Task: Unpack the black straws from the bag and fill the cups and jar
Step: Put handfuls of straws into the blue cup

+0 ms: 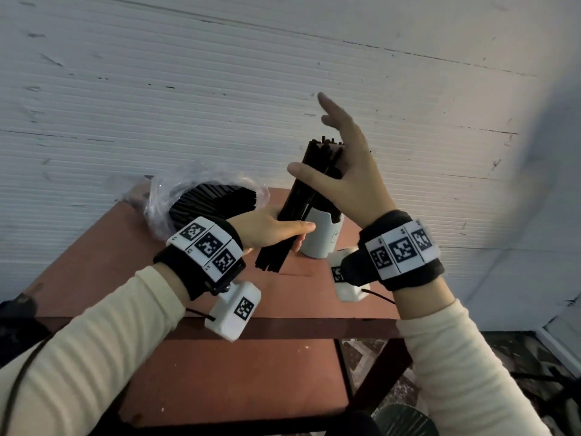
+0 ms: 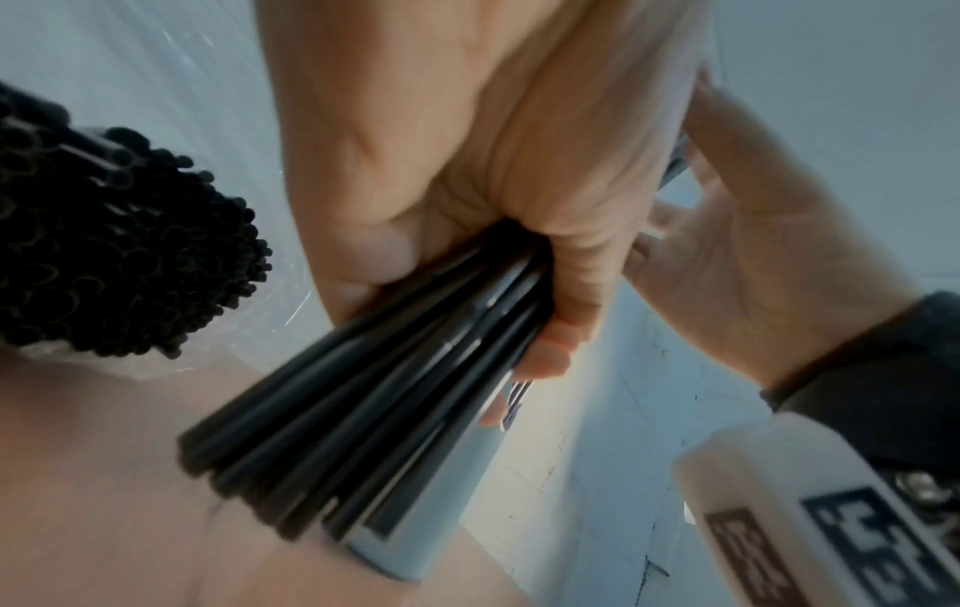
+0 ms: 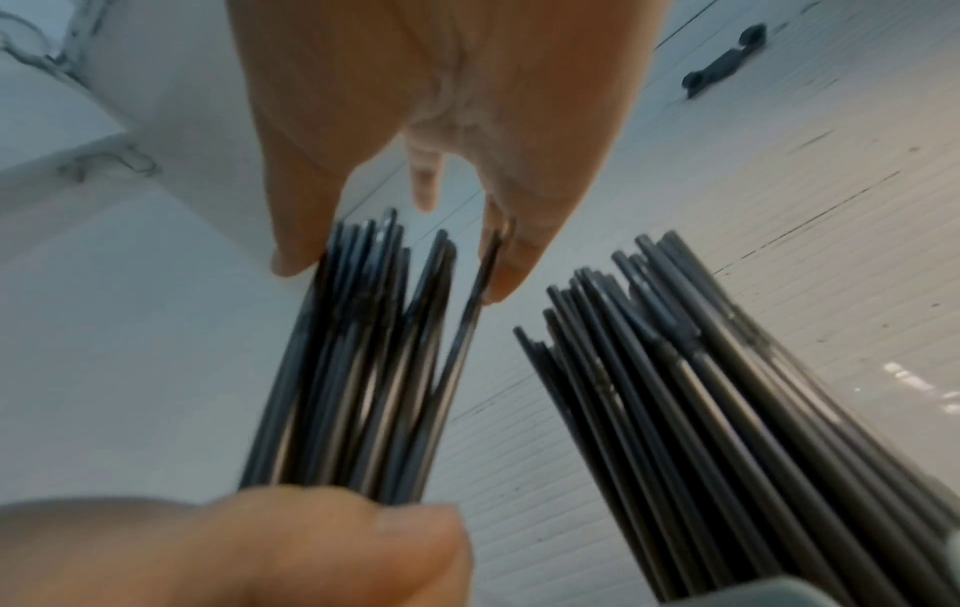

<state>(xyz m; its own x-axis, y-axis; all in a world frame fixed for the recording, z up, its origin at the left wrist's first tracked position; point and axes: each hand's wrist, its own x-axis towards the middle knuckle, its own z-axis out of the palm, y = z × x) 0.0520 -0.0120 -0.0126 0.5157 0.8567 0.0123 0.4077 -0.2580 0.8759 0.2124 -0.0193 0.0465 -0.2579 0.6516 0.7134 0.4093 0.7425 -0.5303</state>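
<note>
Left hand [image 1: 270, 229] grips a bundle of black straws [image 1: 295, 202] low on its length, fingers and thumb curled round it; the left wrist view shows the fingertips [image 2: 556, 353] pressed against the bundle's side. The bundle stands steeply, slightly tilted, with its lower ends [image 1: 270, 262] fanned out just above the bench [image 1: 94, 262] and its upper ends near the right hand [image 1: 345, 171]. Right hand is spread, fingers straight and pointing up, thumb held out to the left; in the right wrist view 2 of its fingertips [image 3: 296, 254] touch the top ends of the held bundle on either side without curling round it. Just right of the bundle a pale cup [image 1: 320, 237] stands upright on the bench, already holding a second group of black straws [image 3: 727, 410] that lean out of it; the cup sits between the 2 wrists in the head view, and the left hand's fingers lie just beside its wall. I cannot tell whether they touch. At the far left part of the bench lies a clear plastic bag [image 1: 163, 196], crumpled, mouth toward the person, with a large mass of black straws [image 1: 213, 199] inside, their open ends facing the left wrist camera. Both wrists carry black bands with white marker blocks [image 1: 207, 247]. Sleeves are cream, ribbed. Wall [image 1: 188, 89] behind the bench is white and scuffed.
</note>
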